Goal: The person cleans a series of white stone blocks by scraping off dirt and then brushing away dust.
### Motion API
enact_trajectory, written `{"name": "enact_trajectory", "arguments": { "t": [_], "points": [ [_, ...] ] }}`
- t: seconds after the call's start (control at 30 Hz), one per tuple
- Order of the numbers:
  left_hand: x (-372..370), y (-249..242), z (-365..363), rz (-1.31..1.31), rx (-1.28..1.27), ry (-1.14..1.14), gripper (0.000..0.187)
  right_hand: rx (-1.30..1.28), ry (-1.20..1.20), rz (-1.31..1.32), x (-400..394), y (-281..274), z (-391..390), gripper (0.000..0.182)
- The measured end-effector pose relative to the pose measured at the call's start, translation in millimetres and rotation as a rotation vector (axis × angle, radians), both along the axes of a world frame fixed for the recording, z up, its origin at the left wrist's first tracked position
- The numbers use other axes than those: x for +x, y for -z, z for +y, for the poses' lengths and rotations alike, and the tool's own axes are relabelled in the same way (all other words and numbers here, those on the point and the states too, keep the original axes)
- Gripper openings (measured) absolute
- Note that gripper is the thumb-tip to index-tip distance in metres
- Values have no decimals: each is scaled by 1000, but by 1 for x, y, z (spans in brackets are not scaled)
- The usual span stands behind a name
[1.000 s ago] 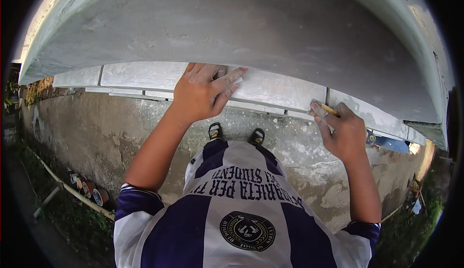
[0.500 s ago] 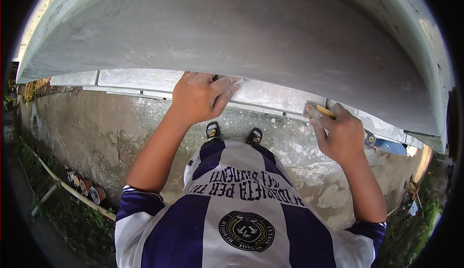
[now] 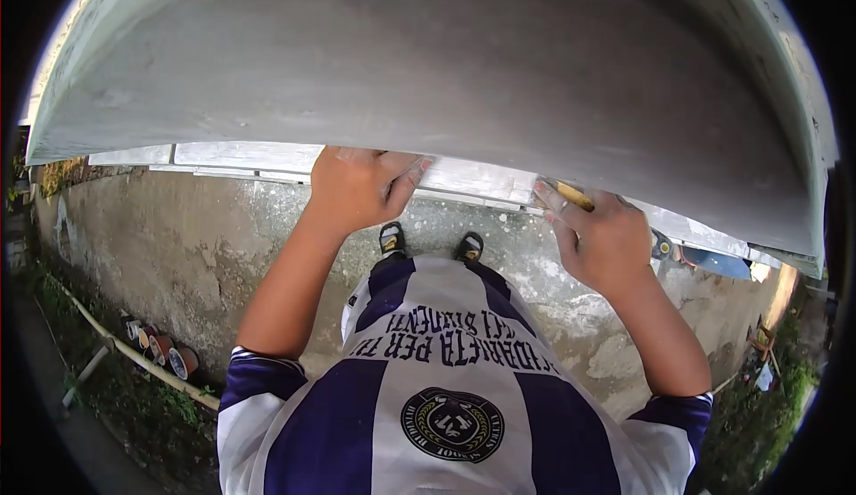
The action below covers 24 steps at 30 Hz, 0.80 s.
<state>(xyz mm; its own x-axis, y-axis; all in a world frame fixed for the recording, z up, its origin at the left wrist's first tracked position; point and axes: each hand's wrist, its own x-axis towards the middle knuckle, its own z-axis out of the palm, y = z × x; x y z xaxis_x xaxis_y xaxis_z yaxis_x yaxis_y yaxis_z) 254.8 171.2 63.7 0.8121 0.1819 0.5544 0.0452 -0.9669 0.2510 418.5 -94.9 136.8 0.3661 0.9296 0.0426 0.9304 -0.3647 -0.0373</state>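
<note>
My left hand (image 3: 359, 189) is at the edge of a pale board (image 3: 250, 154), just under a large smooth grey panel (image 3: 428, 58). Its fingers are bent and partly hidden by the panel, with dusty tips; what they hold, if anything, cannot be made out. My right hand (image 3: 604, 241) is closed around a wooden-handled tool (image 3: 571, 195), its yellowish handle showing above the fingers. The working end of that tool, by my dusty thumb and fingertips at the board, is mostly covered by the hand and panel.
A flat blue blade (image 3: 716, 263) with a dark handle end (image 3: 661, 244) lies right of my right hand. Below is a stained concrete floor (image 3: 169, 245). Several pots (image 3: 183, 362) and a bamboo pole (image 3: 134, 357) lie at lower left. Grass borders both sides.
My right hand has moved left along the board with the wooden-handled tool, and that tool is now more hidden. My left hand has shifted slightly left. The panel covers more of the board.
</note>
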Motion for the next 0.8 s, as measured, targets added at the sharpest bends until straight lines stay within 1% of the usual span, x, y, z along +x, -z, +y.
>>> {"name": "enact_trajectory", "arguments": {
  "t": [0.03, 0.13, 0.23, 0.33, 0.37, 0.47, 0.57, 0.73, 0.8],
  "points": [
    [1, 0, 1, -25, 2, 13, 12, -23, 4, 22, -5, 1, 8, 34],
    [3, -3, 1, -41, 7, 12, 12, 68, -45, 5, -4, 9, 6, 37],
    [0, -2, 0, -6, -3, -4, 12, -24, 27, -52, 3, -3, -13, 39],
    [-1, 1, -1, 46, -6, -23, 14, 48, 42, -89, 18, -1, -37, 41],
    [-1, 1, 0, 46, -7, -29, 14, 40, 68, -55, 16, 0, -38, 41],
    [2, 0, -2, 8, -22, -28, 15, 20, 70, -14, 6, 3, -13, 38],
    [1, 1, -1, 12, -4, -33, 16, 28, 33, -54, 1, 5, -3, 31],
    [-1, 0, -3, 80, -26, -37, 20, 57, 45, -105, 8, -2, -34, 37],
    [-1, -1, -3, 83, -26, -40, 22, 46, 51, -135, 8, -6, -33, 38]
  ]
}}
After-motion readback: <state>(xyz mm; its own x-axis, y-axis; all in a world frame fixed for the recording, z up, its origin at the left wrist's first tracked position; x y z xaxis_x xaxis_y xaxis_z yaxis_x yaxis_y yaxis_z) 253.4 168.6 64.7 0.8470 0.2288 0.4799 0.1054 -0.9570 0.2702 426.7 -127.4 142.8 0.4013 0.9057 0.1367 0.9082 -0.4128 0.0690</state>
